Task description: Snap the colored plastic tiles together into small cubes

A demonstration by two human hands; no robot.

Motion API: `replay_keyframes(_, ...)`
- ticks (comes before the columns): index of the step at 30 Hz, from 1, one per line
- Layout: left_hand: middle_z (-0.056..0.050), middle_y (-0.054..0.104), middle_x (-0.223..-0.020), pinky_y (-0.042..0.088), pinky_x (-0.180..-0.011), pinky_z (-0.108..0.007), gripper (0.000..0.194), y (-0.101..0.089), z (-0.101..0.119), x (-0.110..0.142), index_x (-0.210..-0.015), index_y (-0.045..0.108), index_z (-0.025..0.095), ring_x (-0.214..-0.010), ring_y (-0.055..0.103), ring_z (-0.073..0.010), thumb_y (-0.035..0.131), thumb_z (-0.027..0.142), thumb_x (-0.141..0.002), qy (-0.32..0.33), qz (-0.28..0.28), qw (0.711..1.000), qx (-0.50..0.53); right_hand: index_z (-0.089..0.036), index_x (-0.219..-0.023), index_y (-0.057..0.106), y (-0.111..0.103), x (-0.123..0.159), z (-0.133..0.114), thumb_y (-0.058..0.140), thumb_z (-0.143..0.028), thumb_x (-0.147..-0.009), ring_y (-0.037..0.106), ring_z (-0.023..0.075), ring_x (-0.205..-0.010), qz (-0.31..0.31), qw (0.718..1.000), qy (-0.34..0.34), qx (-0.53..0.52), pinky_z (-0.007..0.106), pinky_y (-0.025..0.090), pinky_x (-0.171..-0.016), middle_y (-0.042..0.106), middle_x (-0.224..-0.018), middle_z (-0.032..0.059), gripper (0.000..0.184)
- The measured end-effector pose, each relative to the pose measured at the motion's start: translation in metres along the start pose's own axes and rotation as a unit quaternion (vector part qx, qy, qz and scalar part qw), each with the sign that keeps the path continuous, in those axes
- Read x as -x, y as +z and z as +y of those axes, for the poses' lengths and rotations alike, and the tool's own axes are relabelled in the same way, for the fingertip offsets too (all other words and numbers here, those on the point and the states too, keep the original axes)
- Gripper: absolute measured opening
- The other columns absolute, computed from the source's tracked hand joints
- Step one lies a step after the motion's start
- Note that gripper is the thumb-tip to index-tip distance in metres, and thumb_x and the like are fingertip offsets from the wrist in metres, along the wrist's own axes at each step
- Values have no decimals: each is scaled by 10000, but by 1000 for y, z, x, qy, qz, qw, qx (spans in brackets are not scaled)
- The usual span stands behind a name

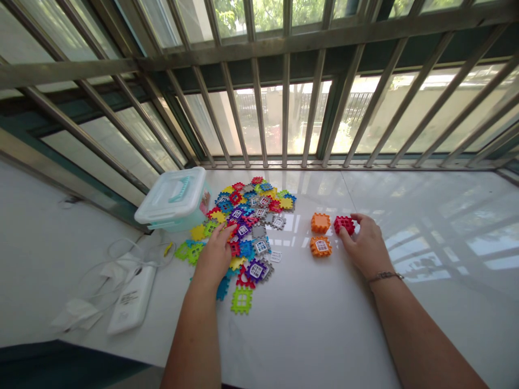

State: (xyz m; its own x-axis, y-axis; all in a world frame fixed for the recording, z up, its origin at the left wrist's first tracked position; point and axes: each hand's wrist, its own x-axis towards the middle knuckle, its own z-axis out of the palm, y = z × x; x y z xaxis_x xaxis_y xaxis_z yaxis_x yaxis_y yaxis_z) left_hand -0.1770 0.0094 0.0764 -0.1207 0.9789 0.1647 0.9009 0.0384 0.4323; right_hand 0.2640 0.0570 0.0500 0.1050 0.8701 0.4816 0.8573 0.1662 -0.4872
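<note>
My left hand reaches over a spread-out heap of interlocking plastic building tiles. Its fingers are closed at the edge of a red tile, partly hidden by the fingertips. The heap mixes blue, yellow, green, grey, purple and red squares with toothed edges, some carrying white window inserts. On the right, my right hand grips a small red stack of tiles between thumb and fingers, standing on the white surface. Just left of it are two orange stacks, a plain one and one with a white window.
A lidded pale-green storage box stands behind the heap at left. A white power strip with cables lies at the left edge. Metal window bars rise along the back of the white ledge. A loose white window insert lies beside the heap.
</note>
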Motion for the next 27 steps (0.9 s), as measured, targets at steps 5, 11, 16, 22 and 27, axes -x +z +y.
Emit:
replay_keyframes(5, -103, 450, -1765, 515, -1245, -490, 683, 7, 1, 2, -1523, 704, 296, -1470, 626, -335, 492, 15, -937, -17, -74, 996, -52, -176, -1338, 603, 0, 0, 0, 644, -494, -955, 640, 391, -1218, 3, 1000, -4, -3, 583, 501, -1127, 696, -1272, 209, 500)
replay_keyframes(11, -160, 524, -1695, 494, -1261, -536, 554, 11, -7, 1, -1452, 734, 236, -1473, 619, -346, 514, 90, -966, 10, -39, 999, -4, -177, -1334, 612, 0, 0, -1, 629, -530, -970, 637, 386, -1203, 8, 1000, -4, -3, 580, 507, -1113, 697, -1258, 204, 508)
replay_keyframes(16, -164, 588, -1609, 472, -1268, -539, 400, 9, -11, 1, -1369, 752, 239, -1472, 608, -343, 628, 437, -1045, 25, -27, 999, 40, -181, -1329, 619, -1, 0, -2, 620, -556, -980, 636, 386, -1196, 10, 1000, -4, -4, 583, 509, -1107, 701, -1248, 200, 512)
replay_keyframes(22, -129, 619, -1579, 521, -1216, -510, 435, 4, -7, 0, -1325, 779, 233, -1361, 685, -341, 711, 515, -999, 25, -40, 998, 49, -179, -1335, 616, -1, 0, -2, 620, -541, -978, 637, 385, -1214, 6, 1000, -3, -7, 574, 506, -1114, 698, -1272, 206, 508)
replay_keyframes(27, -140, 629, -1592, 516, -1218, -510, 491, 3, -8, 0, -1340, 797, 215, -1368, 681, -351, 632, 570, -1043, 22, -41, 998, 34, -171, -1324, 615, 0, 0, -1, 636, -514, -960, 645, 386, -1202, 6, 1000, -4, -2, 579, 509, -1117, 704, -1260, 206, 501)
